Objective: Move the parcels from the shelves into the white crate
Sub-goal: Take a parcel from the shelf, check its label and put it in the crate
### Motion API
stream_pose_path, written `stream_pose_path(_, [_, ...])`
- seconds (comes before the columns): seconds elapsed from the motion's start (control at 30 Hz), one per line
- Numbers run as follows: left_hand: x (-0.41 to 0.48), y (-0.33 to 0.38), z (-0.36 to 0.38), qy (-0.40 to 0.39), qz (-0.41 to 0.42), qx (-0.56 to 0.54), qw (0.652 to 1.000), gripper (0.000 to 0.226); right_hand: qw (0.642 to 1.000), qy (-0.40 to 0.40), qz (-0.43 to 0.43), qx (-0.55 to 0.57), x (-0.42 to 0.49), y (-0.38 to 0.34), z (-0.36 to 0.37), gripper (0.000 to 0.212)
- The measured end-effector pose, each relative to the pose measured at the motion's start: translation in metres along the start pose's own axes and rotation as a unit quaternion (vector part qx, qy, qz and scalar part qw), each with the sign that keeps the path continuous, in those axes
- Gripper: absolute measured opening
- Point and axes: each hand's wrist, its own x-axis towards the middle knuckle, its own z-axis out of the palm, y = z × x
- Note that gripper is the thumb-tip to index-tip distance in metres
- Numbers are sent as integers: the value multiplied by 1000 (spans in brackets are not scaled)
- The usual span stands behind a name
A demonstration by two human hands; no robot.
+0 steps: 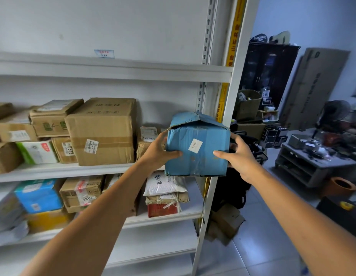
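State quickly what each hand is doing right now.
Left hand: grips the blue box by its left side.
Right hand: grips the same box by its right side.

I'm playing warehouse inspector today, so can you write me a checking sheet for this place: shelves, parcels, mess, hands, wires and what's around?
Surface: white metal shelves, middle and lower levels packed with parcels.
Job's things: blue box with a white number sticker, held in front of the shelves; brown carton marked 0393 on the middle level; white crate not in view.
Clutter: cardboard scraps on the floor beside the shelves.
Hands: left hand and right hand grip the blue box's sides.
Cables: thin dark cord seems to hang at the shelves' right end.
Surroundings: dark cabinet, low grey table with small items.
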Motion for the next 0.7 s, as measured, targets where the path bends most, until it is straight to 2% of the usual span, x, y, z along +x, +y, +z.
stream_pose_path(0.3, [-28,17,-2,-9,24,2,1000,84,999,-3,-49,-13,-29,-18,-6,66])
stream_pose_path(0.43, [-36,30,0,-21,57,31,998,78,999,-7,-44,12,-36,-26,-14,61])
stream_pose_path(0.6, [-43,37,4,-9,56,104,993,101,998,-24,-24,50,-41,-31,-25,58])
stream_pose_path(0.7, [-48,39,6,-12,67,112,991,102,996,-35,-13,77,-42,-33,-30,56])
